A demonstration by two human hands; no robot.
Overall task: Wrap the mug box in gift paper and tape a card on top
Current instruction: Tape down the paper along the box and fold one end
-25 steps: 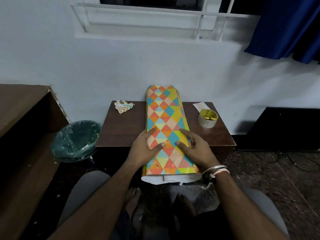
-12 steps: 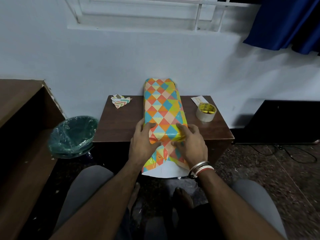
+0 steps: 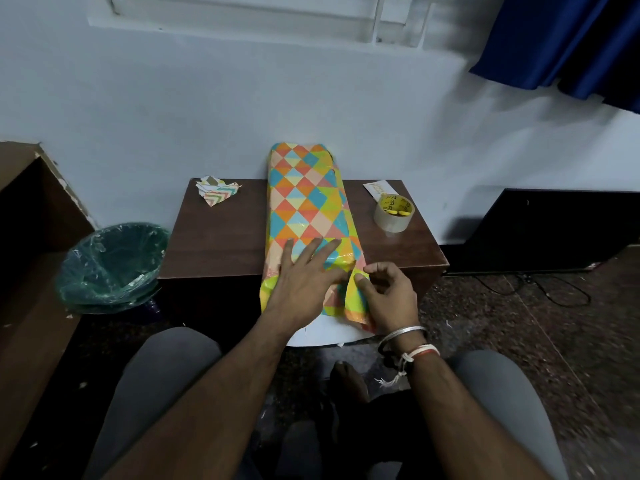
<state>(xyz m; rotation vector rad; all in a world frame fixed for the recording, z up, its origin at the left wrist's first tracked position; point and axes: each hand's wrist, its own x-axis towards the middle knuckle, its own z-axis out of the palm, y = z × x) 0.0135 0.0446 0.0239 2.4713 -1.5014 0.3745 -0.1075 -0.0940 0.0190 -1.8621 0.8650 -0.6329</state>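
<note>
Left grip [image 3: 304, 282] presses flat, fingers straight, on the mug box [image 3: 308, 216], which lies on the bench [image 3: 225, 237] with its long side pointing away, and right grip [image 3: 391, 296] pinches loose gift paper [image 3: 356, 306] at the near end.

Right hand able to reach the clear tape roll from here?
Probably yes. The clear tape roll stands on the brown wooden table just beyond the right hand, on its side of the triangle-patterned gift paper, with only tabletop between. It must first release the paper fold it seems to pinch.
</note>
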